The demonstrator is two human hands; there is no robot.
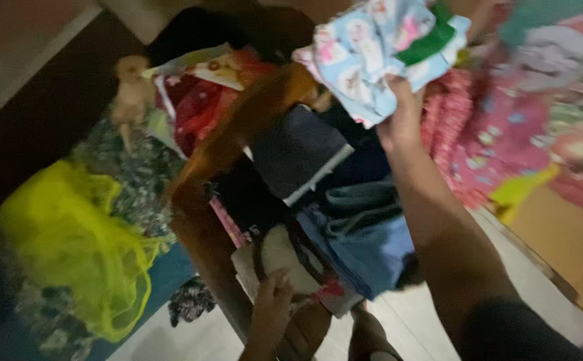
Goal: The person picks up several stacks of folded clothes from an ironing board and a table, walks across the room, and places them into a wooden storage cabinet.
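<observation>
**Above a heap of clothes, one hand is lifting a printed cloth**

Up near the top of the view, the person's right hand [400,119] is holding a light blue printed cloth [372,50] aloft, fingers closed tight on its lower edge. The cloth is bunching in folds, its long side running from lower left up toward the upper right, with a green band [432,41] showing across its upper right part. It is hanging clear above the pile, touching nothing else that I can make out.

Lower down, the left hand [273,304] is resting on a pale folded piece [283,253] at the near end of the pile, fingers bent and pressing down; whether they are really gripping it I cannot tell.

Between the two hands a stack of folded clothes is lying: a dark navy piece [298,150], then blue denim-like folds [365,241] toward the person. An orange-brown cloth [231,144] is running diagonally along the stack's left side. Further left, a yellow net bag [71,241] is sitting on patterned fabric. Pink and red printed clothes [492,134] are crowding the right. Bare pale floor [425,314] is showing only at the bottom, beside the right forearm.
</observation>
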